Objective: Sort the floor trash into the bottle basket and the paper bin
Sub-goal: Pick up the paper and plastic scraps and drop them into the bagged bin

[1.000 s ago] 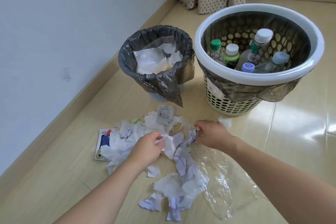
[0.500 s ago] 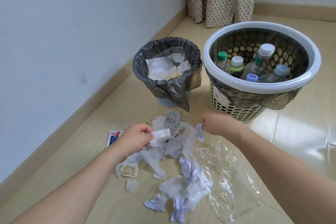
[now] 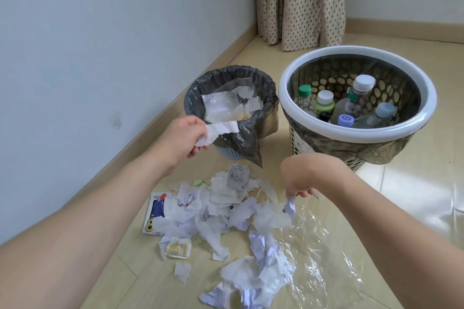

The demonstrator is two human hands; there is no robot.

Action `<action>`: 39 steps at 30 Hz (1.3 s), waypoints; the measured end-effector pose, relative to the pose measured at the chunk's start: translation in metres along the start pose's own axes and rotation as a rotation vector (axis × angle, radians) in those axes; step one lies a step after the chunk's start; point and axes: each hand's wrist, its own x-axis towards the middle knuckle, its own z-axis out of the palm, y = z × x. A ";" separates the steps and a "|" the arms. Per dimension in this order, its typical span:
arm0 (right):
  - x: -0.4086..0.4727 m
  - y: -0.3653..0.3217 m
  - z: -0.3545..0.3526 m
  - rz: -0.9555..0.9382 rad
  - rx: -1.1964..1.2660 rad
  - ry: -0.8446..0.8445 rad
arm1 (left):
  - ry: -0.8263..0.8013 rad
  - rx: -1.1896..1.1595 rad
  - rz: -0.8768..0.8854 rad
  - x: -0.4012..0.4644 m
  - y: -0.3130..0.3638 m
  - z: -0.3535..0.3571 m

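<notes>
Left hand (image 3: pixel 179 139) fingers pinch torn paper strip (image 3: pixel 218 132) just short of paper bin (image 3: pixel 198 88) rim. Right hand (image 3: pixel 305 174) fingers pinch crumpled scrap (image 3: pixel 290 207) above floor pile (image 3: pixel 226 211). Risk: early release drops strip outside rim; light scrap slips free.

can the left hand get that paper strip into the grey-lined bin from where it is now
Probably yes. The left hand grips the paper strip right at the near rim of the paper bin. The bin's mouth is open, and nothing shows between strip and opening.
</notes>
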 end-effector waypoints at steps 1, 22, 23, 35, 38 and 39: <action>-0.005 0.000 -0.004 -0.006 -0.005 -0.005 | 0.011 0.013 0.011 0.007 0.003 0.002; 0.068 -0.007 -0.103 -0.027 0.710 0.906 | 0.193 0.230 -0.072 0.057 -0.024 -0.014; 0.073 -0.009 -0.099 -0.025 0.707 0.908 | 0.189 0.248 -0.080 0.056 -0.028 -0.016; 0.093 0.017 0.112 -0.039 0.462 1.125 | -0.045 0.588 0.281 -0.001 -0.098 0.076; 0.099 0.046 0.153 0.231 0.462 0.749 | -0.318 0.762 0.275 -0.015 -0.114 0.115; 0.099 0.054 0.162 0.266 0.471 0.676 | -0.407 0.844 0.274 -0.019 -0.118 0.127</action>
